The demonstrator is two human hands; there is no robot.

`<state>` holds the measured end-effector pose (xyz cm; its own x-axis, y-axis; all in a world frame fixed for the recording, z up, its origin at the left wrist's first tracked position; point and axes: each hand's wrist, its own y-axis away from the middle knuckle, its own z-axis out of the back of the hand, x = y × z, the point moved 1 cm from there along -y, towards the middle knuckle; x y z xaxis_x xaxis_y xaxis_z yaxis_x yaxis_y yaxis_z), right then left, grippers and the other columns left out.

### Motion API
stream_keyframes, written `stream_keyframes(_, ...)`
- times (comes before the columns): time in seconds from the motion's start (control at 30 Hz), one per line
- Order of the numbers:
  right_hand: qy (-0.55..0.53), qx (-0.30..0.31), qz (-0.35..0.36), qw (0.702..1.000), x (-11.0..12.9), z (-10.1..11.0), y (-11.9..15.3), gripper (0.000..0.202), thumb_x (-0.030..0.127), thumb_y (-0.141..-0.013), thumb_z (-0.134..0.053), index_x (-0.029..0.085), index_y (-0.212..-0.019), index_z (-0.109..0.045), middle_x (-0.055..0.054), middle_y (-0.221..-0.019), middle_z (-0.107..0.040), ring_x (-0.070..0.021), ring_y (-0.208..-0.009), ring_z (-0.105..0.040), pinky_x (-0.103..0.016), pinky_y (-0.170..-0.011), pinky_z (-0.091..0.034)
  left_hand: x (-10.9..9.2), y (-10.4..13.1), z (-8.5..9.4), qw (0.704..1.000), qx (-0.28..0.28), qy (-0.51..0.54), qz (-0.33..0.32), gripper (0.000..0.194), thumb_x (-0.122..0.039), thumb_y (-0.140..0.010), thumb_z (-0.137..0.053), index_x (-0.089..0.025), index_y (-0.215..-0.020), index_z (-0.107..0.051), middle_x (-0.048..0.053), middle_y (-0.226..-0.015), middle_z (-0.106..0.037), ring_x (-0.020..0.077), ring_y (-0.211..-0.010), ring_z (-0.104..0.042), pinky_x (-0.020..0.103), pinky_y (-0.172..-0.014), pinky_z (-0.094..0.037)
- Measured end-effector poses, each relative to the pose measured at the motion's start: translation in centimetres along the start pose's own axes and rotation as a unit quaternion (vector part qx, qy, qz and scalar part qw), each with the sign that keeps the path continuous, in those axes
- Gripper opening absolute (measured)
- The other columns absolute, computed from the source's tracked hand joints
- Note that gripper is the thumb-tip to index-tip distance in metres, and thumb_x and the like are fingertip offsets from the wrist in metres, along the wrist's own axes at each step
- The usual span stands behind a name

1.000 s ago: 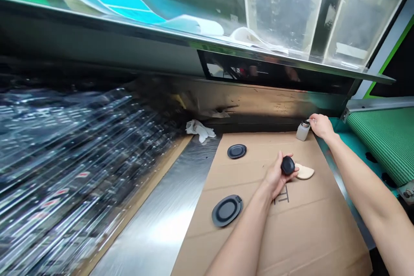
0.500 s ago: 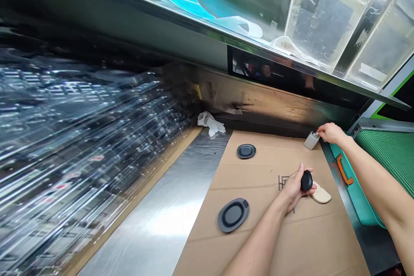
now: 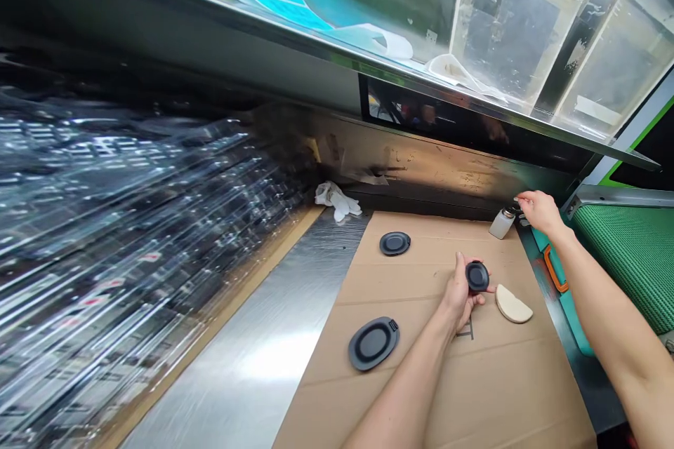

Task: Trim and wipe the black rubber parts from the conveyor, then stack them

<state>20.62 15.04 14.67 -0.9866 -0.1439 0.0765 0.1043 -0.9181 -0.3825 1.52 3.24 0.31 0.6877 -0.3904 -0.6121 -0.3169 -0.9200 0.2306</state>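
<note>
Nearest me, the larger dark oval piece (image 3: 373, 344) lies flat by the left edge of the cardboard sheet (image 3: 500, 396), which rests on the metal surface (image 3: 210, 379). Further in, right of centre, I see the cream half-round pad (image 3: 514, 307) flat on the cardboard, just beside the fingertips of my left hand (image 3: 459, 300). That hand grasps the round black piece (image 3: 477, 276), raised and face up; a loose grip or a tilt could let it slip, and a sideways nudge could shove the pad. The smaller dark oval piece (image 3: 394, 243) lies near the far left corner. At the far right corner stands the small bottle (image 3: 502, 224); my right hand (image 3: 540, 212) is just beside its top, fingertips drawn together. I can't tell whether they pinch anything. If they catch the cap, the bottle could tip and, if unsealed, wet the cardboard.
</note>
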Motion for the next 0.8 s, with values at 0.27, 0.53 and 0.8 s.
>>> stream_keyframes(0.27, -0.263, -0.006, 0.015, 0.965, 3.4, -2.5, 12.1, 0.032, 0.045, -0.094, -0.053, 0.021, -0.094, -0.073, -0.003, -0.088, -0.072, -0.0185, -0.078, -0.063, -0.028, -0.071, -0.045, 0.0, -0.2, 0.3, 0.999, 0.028, -0.003, 0.027, 0.033, -0.04, -0.097, -0.036, -0.015, -0.11, -0.054, 0.012, -0.085, -0.072, 0.0142, -0.047, -0.06, 0.02, -0.035, -0.03)
stream_keyframes(0.53, -0.233, 0.027, 0.058, 0.97, 5.4, -5.8, 16.2, 0.022, 0.033, -0.096, -0.051, 0.022, -0.099, -0.07, -0.005, -0.096, -0.07, -0.0183, -0.089, -0.065, -0.027, -0.079, -0.045, 1.4, -0.1, 0.2, 0.987, 0.02, -0.157, -0.001, 0.055, -0.061, -0.093, -0.044, -0.009, -0.098, -0.063, 0.008, -0.062, -0.066, 0.0135, -0.042, -0.056, 0.02, -0.033, -0.033)
stream_keyframes(0.8, -0.054, 0.058, 0.058, 0.995, 5.8, -6.6, 16.6, 0.023, 0.033, -0.098, -0.046, 0.023, -0.095, -0.068, -0.005, -0.095, -0.068, -0.0181, -0.078, -0.062, -0.027, -0.063, -0.035, 2.1, -0.1, 0.6, 0.947, -0.002, -0.319, -0.042, 0.066, -0.065, -0.095, -0.032, -0.01, -0.087, -0.067, 0.004, -0.046, -0.06, 0.014, -0.034, -0.052, 0.023, -0.037, -0.039)
